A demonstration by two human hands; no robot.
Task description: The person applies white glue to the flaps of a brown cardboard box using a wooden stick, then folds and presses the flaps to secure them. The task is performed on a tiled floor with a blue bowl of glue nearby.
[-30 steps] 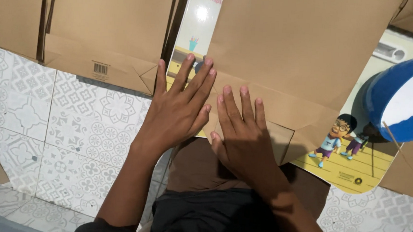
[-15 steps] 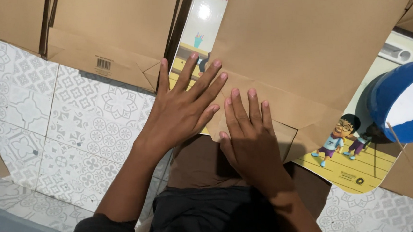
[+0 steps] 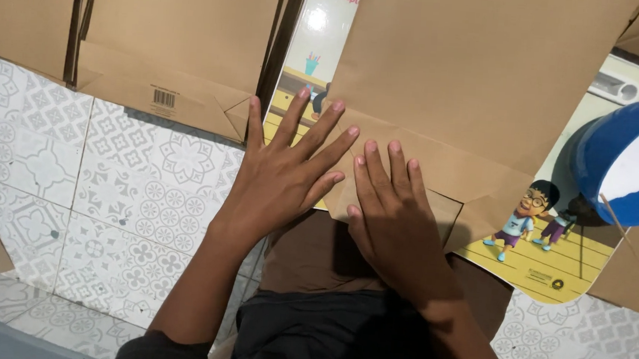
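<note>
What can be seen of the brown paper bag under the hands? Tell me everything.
The brown paper bag is plain kraft paper, lying flat on a glossy cartoon poster over the patterned tile floor. Its bottom end is folded into a creased flap with angled corners. The left hand and right hand both press flat, fingers spread, on that fold. A blue bowl sits beside it.

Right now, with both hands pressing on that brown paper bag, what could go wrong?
1. The left hand lies partly on the glossy board beside the bag, so it might slip and crease the fold crooked.
2. The blue bowl sits right at the bag's edge; a shifting bag could nudge it.
3. The right hand pressing hard might tear the flap.
</note>
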